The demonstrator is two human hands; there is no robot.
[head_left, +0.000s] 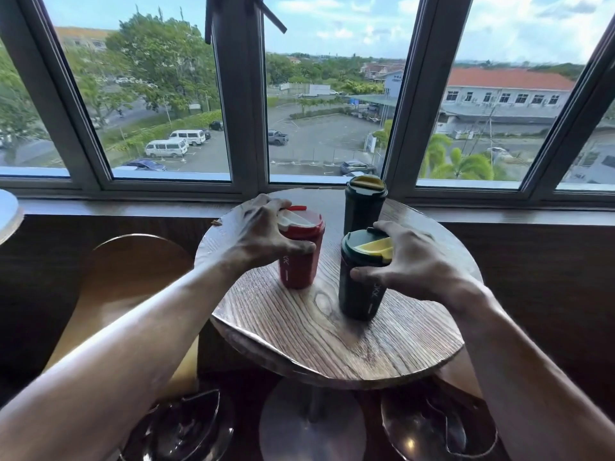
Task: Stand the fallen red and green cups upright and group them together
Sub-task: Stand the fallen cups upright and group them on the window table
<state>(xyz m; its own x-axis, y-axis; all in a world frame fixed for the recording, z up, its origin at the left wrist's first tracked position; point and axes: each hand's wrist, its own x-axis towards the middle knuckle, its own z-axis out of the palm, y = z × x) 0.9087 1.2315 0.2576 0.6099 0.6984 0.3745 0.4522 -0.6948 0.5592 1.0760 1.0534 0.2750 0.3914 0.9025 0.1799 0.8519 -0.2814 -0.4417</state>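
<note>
A red cup [301,264] with a red and white lid stands upright on the left of the round wooden table [299,331]. My left hand [263,232] wraps its top from the left. A dark green cup [361,287] with a green and yellow lid stands upright right of centre, and my right hand [419,261] grips it near the lid from the right. A second dark green cup [362,207] stands upright behind it, near the window, untouched. A gap of bare table separates the red cup from the held green one.
The table stands against a windowsill [133,204] under large windows. A curved wooden chair back [133,277] is to the left, below table height. Shiny dark stool seats [186,427] and the table's round base [309,427] lie beneath.
</note>
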